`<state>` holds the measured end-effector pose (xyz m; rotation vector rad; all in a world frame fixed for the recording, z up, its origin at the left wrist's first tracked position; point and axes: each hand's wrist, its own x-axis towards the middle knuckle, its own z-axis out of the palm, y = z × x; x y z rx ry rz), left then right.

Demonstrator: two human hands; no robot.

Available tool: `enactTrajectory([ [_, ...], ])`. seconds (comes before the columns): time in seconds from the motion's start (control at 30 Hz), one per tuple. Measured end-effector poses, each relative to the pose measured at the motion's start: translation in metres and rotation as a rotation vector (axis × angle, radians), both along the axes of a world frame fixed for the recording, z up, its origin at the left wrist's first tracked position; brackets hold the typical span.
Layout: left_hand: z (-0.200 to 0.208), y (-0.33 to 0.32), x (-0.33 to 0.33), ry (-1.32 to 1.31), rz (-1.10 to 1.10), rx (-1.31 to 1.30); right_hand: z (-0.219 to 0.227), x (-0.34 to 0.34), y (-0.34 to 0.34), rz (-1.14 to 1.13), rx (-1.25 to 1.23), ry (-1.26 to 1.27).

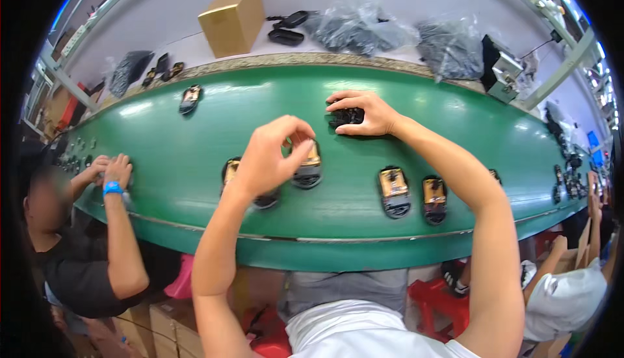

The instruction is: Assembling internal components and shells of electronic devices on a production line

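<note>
A long green tabletop (169,147) spans the view. At its left end a co-worker in a black top (81,273) has both hands over it. Beyond the far edge stand a cardboard box (231,23) and a clear plastic bag (357,30). The left hand (276,153) is over the middle of the tabletop, fingers curled toward the thumb above an opened mouse (308,175); whether they grip it I cannot tell. The right hand (367,114), nearer the far edge, has thumb and fingers part-spread around a black mouse part (351,117), holding it from both sides. Two more opened mice (394,192) lie side by side toward the near edge, right of middle; a lone mouse (190,99) lies near the far edge, left of middle.
</note>
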<state>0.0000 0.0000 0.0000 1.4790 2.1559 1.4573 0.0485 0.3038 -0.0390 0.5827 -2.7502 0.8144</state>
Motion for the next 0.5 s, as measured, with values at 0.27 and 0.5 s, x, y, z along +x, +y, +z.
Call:
enactTrajectory([
  [0.27, -0.003, -0.07, -0.065, 0.298, 0.062, -0.306, -0.01, -0.021, -0.096, -0.094, -0.1, 0.026],
  [0.5, -0.005, -0.078, -0.067, 0.337, 0.188, -0.468, 0.032, 0.045, -0.1, -0.269, 0.024, 0.044],
])
